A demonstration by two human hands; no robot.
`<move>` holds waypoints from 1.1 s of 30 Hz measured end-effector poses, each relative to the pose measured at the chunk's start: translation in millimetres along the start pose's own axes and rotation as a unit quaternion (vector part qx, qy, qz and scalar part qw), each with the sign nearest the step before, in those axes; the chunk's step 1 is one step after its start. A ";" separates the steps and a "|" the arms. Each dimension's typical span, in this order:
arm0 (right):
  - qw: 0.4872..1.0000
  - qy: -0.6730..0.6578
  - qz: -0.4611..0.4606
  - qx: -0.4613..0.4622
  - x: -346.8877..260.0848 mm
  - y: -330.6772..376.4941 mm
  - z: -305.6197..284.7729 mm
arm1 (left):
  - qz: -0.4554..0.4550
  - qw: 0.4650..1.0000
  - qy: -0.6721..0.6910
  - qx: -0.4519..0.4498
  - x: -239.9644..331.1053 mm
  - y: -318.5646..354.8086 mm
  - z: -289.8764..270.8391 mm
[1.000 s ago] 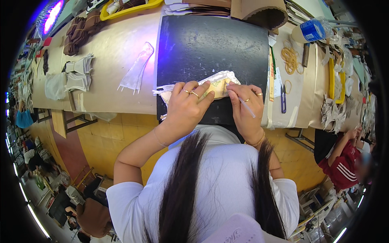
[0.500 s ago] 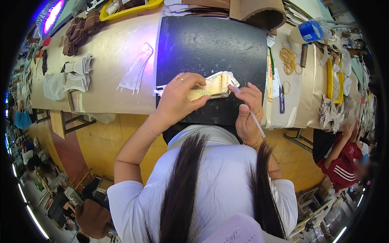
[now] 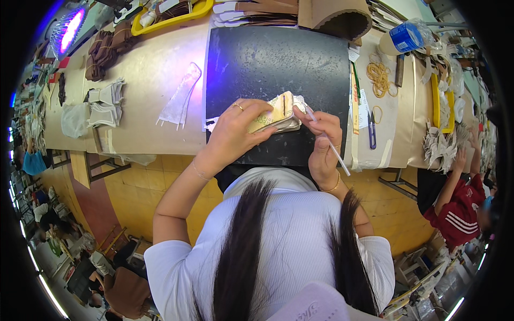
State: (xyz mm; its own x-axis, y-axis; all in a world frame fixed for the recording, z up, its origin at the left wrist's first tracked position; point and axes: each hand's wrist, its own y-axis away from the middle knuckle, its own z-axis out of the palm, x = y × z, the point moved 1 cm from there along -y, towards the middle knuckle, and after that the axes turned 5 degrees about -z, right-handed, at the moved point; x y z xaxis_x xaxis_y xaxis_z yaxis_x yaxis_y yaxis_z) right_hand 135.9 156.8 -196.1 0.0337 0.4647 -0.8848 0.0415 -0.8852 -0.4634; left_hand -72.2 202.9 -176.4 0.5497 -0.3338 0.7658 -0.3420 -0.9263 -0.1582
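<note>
Pinching the yellow piece (image 3: 278, 111) across its long sides at the centre of the frame, the fingers of the left hand (image 3: 234, 127) hold it with pale layers (image 3: 292, 126) beneath, over the black mat (image 3: 278, 59) on the desk (image 3: 144, 101); whether the bundle touches the mat, I cannot tell. The piece looks thin, light and fairly stiff, like card, and may slide on the layers, which seem softer and easily creased. Its long edges offer the surest hold, keeping its face uncovered. Right of centre, the right hand (image 3: 324, 140) has its fingers curled round a slim pale stick (image 3: 338, 157), probably light and smooth, best held mid-length.
</note>
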 end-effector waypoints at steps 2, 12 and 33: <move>0.994 -0.100 0.029 0.022 -0.8 -0.3 3.0 | -0.021 1.000 0.013 -0.005 -0.2 0.0 -0.1; 0.984 0.131 -0.101 -0.058 11.6 1.8 5.7 | -0.113 0.987 0.111 -0.005 6.8 0.6 -12.1; 0.960 0.238 -0.113 -0.092 4.1 -3.2 4.9 | -0.173 0.956 -0.171 0.162 -135.3 16.5 -75.7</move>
State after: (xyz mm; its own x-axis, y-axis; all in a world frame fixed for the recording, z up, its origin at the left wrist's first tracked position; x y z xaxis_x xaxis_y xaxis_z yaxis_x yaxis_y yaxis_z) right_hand 131.0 161.5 -198.4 0.4534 0.6400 -0.6203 0.2759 -0.7626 -0.5851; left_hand -209.8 246.1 -235.4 0.8238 0.0165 0.5667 0.1288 -0.9789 -0.1588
